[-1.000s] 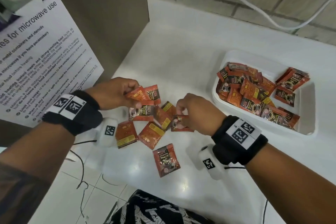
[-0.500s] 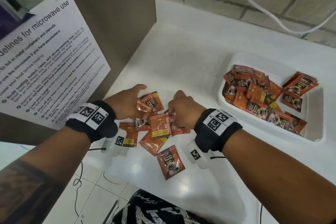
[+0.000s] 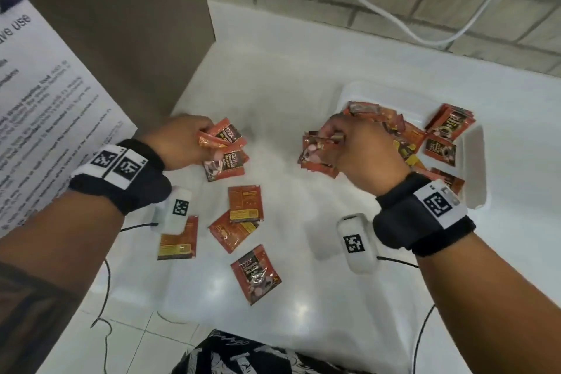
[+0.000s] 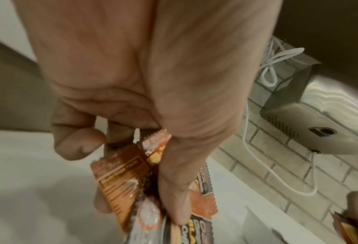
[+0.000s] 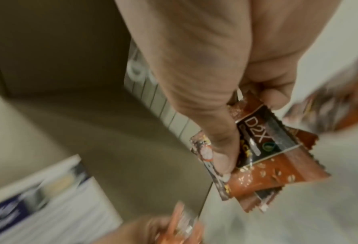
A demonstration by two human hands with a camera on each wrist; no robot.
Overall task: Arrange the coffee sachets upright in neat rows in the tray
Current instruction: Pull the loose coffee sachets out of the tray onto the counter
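Both hands clutch light, slippery, crinkly coffee sachets (image 3: 239, 234): left hand (image 3: 179, 143) left of the tray (image 3: 473, 191), right hand (image 3: 364, 149) at its near edge; others lie jumbled inside; best pinched by sealed edges.

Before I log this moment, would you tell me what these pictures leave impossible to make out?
- Head view: the right hand covers the near-left part of the tray, hiding sachets there.
- Left wrist view: the left hand hides how many sachets it grips.
- Right wrist view: motion blur smears the poster.
- Head view: the left edge cuts off the poster's text.
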